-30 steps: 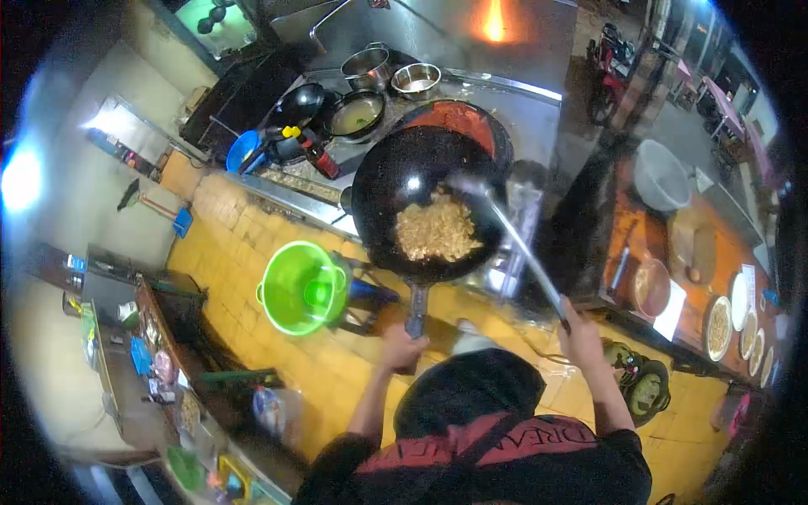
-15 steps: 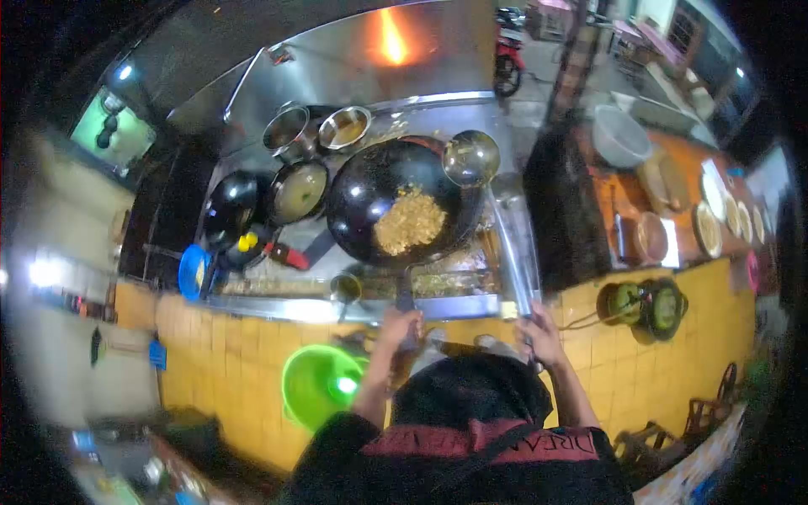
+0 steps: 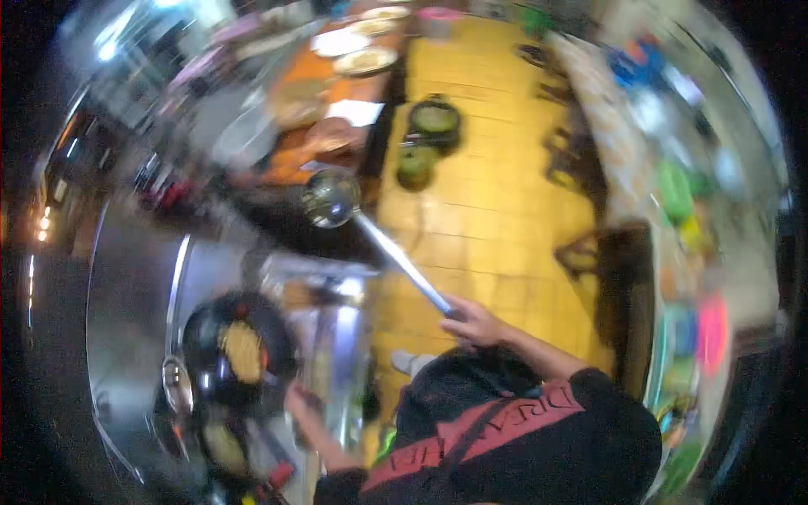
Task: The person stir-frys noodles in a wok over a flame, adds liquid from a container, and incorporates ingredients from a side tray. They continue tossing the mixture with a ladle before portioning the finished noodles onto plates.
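A: What does the right hand (image 3: 473, 321) have?

B: The ladle (image 3: 404, 261). Its fingers are curled tight round the end of the long stick. The round end is up near the edge of the orange table (image 3: 284, 168), well apart from the wok (image 3: 209, 337).

A: And the left hand (image 3: 301, 406)?

B: It is at the wok's handle. It is blurry, but the fingers look wrapped round it.

A: Where is the wok?

B: Over the stove (image 3: 210, 268). I can't tell if it touches. Brown food (image 3: 244, 352) lies in a heap inside it.

A: What else is by the wok?

B: A shiny bowl (image 3: 178, 396) is just beside it, and so is a pan (image 3: 247, 459) with something pale in it.

A: And past the ladle?

B: Plates (image 3: 337, 42) on the table, and two pots (image 3: 414, 175) close together on the yellow floor (image 3: 497, 244).
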